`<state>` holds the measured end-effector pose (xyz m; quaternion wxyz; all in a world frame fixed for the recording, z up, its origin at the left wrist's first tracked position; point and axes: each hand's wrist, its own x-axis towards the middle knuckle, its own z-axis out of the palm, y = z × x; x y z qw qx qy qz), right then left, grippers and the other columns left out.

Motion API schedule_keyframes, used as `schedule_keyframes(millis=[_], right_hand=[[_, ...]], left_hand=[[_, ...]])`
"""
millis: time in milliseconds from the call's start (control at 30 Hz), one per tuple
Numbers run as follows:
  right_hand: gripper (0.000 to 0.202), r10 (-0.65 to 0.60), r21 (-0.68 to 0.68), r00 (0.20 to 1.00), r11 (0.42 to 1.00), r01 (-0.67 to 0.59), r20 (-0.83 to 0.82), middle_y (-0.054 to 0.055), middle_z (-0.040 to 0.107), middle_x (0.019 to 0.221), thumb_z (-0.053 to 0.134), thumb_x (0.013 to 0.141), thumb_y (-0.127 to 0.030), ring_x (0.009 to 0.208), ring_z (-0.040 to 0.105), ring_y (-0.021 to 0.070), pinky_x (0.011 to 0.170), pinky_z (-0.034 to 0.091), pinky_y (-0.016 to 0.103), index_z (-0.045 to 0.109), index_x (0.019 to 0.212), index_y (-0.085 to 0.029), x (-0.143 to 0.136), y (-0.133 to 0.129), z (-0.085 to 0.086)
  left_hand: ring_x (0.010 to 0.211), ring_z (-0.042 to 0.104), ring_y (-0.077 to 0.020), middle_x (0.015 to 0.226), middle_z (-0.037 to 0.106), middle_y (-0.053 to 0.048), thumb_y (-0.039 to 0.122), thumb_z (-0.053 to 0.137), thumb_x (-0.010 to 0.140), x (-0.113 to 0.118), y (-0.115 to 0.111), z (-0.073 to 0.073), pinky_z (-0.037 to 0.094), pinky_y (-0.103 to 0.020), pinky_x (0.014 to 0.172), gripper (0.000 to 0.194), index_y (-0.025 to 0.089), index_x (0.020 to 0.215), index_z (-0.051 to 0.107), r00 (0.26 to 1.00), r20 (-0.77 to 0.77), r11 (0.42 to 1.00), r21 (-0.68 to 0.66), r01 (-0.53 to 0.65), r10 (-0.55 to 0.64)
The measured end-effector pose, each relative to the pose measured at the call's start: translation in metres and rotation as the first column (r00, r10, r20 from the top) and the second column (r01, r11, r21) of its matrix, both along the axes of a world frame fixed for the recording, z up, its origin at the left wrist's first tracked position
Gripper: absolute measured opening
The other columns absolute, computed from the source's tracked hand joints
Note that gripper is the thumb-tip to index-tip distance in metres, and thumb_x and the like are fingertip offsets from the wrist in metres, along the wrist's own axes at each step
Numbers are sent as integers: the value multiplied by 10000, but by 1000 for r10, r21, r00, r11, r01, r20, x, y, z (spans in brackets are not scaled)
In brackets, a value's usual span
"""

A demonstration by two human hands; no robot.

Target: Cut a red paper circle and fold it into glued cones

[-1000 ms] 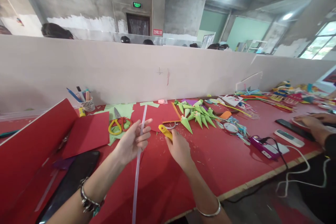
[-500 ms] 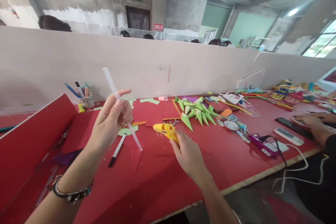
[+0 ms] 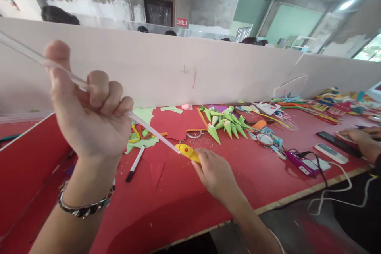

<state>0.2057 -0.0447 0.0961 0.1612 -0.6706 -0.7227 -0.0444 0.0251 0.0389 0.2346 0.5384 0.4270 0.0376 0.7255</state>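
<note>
My left hand (image 3: 92, 115), raised at the left with the palm toward me, grips a long translucent stick (image 3: 153, 131) between thumb and fingers. The stick slants down to the right, and its lower end meets the front of a yellow glue gun (image 3: 186, 151). Wrapped round the back of that gun is my right hand (image 3: 216, 172), low over the red table. Beneath lie a red paper cone (image 3: 156, 172) and a white marker with a black cap (image 3: 135, 163).
Green cones (image 3: 228, 127) are piled beyond the gun. Scissors (image 3: 138, 133) rest on green paper at the left. A purple power strip (image 3: 300, 162) with cables sits at the right, near another person's hand (image 3: 358, 139). A white partition (image 3: 143, 67) stands behind.
My left hand has risen and moved left toward the camera, turning its palm up. The stick is now tilted flatter, its lower end at the gun's front. The gun has turned slightly.
</note>
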Motion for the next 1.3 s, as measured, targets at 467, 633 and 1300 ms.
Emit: schedule_keyframes(millis=[467, 633, 1300], right_hand=[[153, 24, -145, 999, 989, -18, 36, 64, 627, 810, 399, 853, -237, 694, 582, 191, 521, 320, 266, 528, 881, -160, -6, 8, -13], [175, 37, -190, 998, 981, -27, 49, 75, 633, 797, 389, 863, -255, 689, 595, 196, 516, 323, 263, 528, 858, -148, -4, 11, -21], [220, 115, -302, 993, 948, -98, 38, 77, 656, 877, 385, 894, -305, 768, 617, 214, 572, 361, 255, 540, 936, -155, 0, 26, -13]], left_hand=[[360, 175, -64, 469, 222, 74, 281, 264, 936, 15, 13, -8, 158, -158, 337, 290, 250, 856, 541, 993, -106, 993, 99, 61, -51], [391, 238, -69, 494, 297, 70, 296, 400, 884, 22, 24, -27, 231, -172, 372, 144, 250, 917, 532, 951, -289, 986, 89, 141, -110], [432, 177, -57, 561, 235, 78, 353, 303, 914, 56, 39, -82, 188, -198, 386, 223, 197, 831, 440, 615, -684, 873, -68, 483, -393]])
